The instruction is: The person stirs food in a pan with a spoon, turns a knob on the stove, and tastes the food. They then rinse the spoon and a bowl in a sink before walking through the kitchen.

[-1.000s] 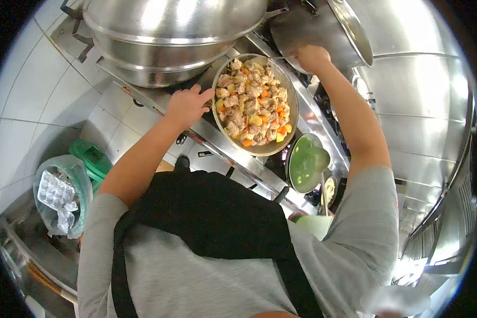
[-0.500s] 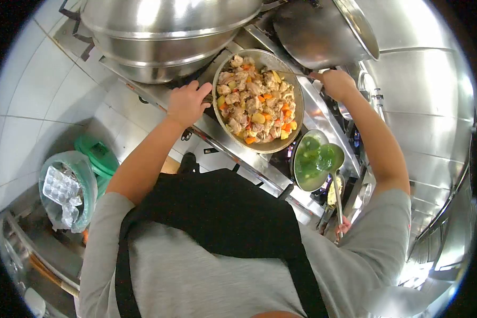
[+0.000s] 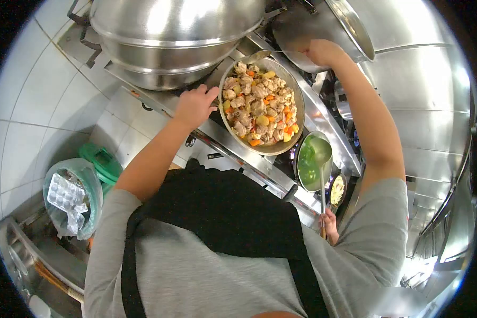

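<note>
A wide pan (image 3: pixel 259 106) of meat chunks, carrots and potato pieces stands on the metal stove (image 3: pixel 323 114). At its left edge my left hand (image 3: pixel 197 104) is closed on the pan's handle, which the fingers mostly hide. My right hand (image 3: pixel 321 53), beyond the pan's upper right, holds the thin handle of a metal spoon (image 3: pixel 257 56). The spoon's bowl is over the pan's far rim, above the food.
A co-worker's hand (image 3: pixel 331 227) holds a ladle (image 3: pixel 323 153) over a pan of green food (image 3: pixel 306 168). Beyond are a large steamer (image 3: pixel 169 47) and a deep pot (image 3: pixel 328 32). A small pan (image 3: pixel 337 190) stands at right, a lined bin (image 3: pixel 71 199) at lower left.
My right hand has moved up and slightly left, bringing the spoon to the pan's far rim. The co-worker's ladle and hand have shifted left.
</note>
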Available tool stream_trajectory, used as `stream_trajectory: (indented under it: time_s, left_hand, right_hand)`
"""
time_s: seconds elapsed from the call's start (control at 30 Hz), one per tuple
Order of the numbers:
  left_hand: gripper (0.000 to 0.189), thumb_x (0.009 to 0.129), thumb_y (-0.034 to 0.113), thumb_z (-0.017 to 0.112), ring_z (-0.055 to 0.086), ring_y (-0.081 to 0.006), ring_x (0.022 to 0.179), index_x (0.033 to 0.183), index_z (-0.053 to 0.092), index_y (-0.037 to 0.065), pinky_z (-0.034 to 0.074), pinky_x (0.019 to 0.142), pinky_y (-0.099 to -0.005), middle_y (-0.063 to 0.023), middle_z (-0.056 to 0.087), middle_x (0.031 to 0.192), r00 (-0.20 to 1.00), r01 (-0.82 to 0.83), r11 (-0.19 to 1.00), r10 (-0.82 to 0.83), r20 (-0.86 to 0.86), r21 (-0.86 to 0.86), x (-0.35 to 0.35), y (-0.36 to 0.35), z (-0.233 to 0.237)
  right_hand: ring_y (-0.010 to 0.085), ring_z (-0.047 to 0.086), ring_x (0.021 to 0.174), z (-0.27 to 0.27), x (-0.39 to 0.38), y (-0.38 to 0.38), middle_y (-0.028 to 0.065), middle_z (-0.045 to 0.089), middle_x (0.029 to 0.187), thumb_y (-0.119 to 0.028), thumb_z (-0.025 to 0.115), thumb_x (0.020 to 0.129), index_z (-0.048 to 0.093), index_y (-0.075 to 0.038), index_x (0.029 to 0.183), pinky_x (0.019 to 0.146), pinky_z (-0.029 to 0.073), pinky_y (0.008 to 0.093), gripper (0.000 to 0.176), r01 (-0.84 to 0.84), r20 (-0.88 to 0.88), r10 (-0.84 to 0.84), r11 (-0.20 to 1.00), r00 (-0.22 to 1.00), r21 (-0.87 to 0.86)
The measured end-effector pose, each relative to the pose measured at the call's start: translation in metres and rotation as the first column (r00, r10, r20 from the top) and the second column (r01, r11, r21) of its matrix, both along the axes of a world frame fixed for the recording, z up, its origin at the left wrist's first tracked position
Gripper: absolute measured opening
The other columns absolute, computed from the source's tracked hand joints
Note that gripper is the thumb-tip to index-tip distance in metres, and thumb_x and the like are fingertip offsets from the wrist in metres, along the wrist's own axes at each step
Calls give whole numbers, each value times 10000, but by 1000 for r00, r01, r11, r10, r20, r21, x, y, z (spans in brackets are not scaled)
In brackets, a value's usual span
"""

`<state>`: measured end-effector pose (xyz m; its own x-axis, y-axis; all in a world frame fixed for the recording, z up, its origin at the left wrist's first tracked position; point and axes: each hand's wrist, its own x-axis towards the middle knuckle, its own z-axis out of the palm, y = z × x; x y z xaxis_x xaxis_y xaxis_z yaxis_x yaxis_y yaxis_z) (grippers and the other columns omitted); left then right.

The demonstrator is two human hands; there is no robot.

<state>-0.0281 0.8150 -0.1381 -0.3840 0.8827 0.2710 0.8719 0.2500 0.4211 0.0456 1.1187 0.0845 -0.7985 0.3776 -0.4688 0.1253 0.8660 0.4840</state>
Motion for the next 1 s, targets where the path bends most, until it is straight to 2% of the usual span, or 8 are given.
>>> stream_trajectory:
  time_s: [0.2, 0.23, 0.27, 0.37, 0.47, 0.67, 0.9, 1.0]
  left_hand:
    - [408, 708, 305, 724, 608, -277, 731, 1000, 485, 150, 472, 591, -396, -79, 543, 832, 1000, -3, 997, 3, -4, 72, -3, 2, -4]
    - [412, 704, 304, 727, 609, -272, 731, 1002, 487, 152, 471, 591, -395, -76, 543, 829, 1000, -9, 996, 10, -9, 84, -3, 2, -4]
    - [417, 700, 304, 731, 610, -267, 731, 1005, 490, 155, 471, 591, -394, -73, 543, 825, 1000, -14, 995, 16, -15, 96, -3, 2, -3]
    - [426, 691, 312, 735, 615, -262, 738, 1010, 495, 164, 469, 590, -394, -65, 545, 817, 1000, -24, 998, 24, -14, 61, -3, 1, -3]
    - [436, 680, 328, 740, 614, -267, 734, 1007, 499, 168, 469, 593, -397, -62, 546, 815, 999, -33, 998, 33, 0, 51, -4, 2, -4]
    - [434, 673, 343, 743, 616, -281, 704, 995, 510, 169, 474, 582, -402, -66, 554, 810, 999, -43, 998, 44, -9, 49, -6, 7, -5]
    - [443, 683, 340, 745, 623, -287, 705, 1012, 502, 168, 472, 587, -412, -73, 566, 828, 1000, -17, 1000, 17, 7, 13, -3, 2, -4]
    - [431, 704, 329, 737, 625, -277, 716, 1026, 488, 187, 469, 600, -414, -68, 562, 836, 1000, -1, 1000, 1, -4, -7, -4, 0, -6]
  right_hand:
    - [302, 656, 914, -64, -49, -23, 124, 678, 995, -251, 547, 814, 681, -110, 1005, 768, 526, 422, 273, 7, 92, -6, 1000, 996, -8]
    - [287, 664, 913, -73, -44, -47, 103, 687, 984, -288, 563, 806, 692, -94, 979, 759, 531, 422, 290, -90, 100, 89, 996, 991, 3]
    - [281, 666, 909, -79, -45, -79, 102, 686, 987, -265, 559, 808, 698, -106, 965, 739, 537, 426, 264, -40, 136, 28, 995, 990, 88]
    - [277, 664, 911, -65, -28, -105, 99, 688, 972, -236, 538, 818, 693, -101, 977, 737, 536, 423, 260, -14, 195, 1, 998, 981, 66]
    - [275, 660, 912, -76, 24, -55, 91, 688, 961, -217, 510, 840, 689, -153, 1002, 744, 531, 425, 250, 69, 133, -70, 997, 989, 15]
    - [283, 645, 920, -30, 55, -46, 82, 669, 1008, -224, 522, 851, 660, -289, 1091, 783, 515, 421, 284, 205, 8, -205, 978, 979, -34]
    - [298, 627, 948, 15, 97, -62, 97, 659, 1038, -212, 561, 791, 636, -261, 1142, 824, 501, 414, 363, 291, -153, -321, 937, 934, -191]
    - [346, 622, 885, 50, 109, -91, 185, 652, 949, -207, 574, 776, 619, -244, 1180, 799, 480, 431, 409, 329, -169, -335, 942, 927, -64]
